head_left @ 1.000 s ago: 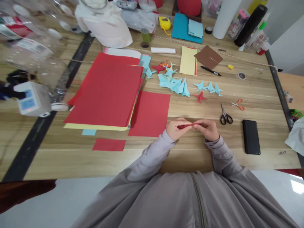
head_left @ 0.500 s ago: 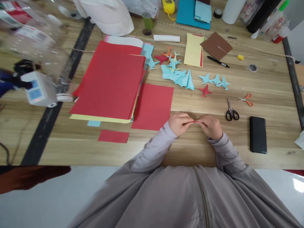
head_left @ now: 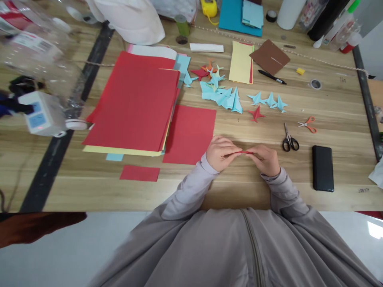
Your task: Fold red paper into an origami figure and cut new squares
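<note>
Between my two hands is a small piece of folded red paper, seen nearly edge-on, with most of it hidden by fingers. My left hand pinches its left end, close to the corner of a flat red sheet. The right end is pinched by my right hand. Beyond the hands lies a red folded paper crane, with several light-blue paper cranes behind it. More folded blue paper rests farther left.
A stack of red sheets lies left, with a small red strip below it. Black scissors, orange scissors and a black phone-like slab are right. Plastic bottles crowd the far left.
The whole view has shifted slightly left. My left hand has drawn a little away from the right one, and more of the red paper shows between the fingers.
</note>
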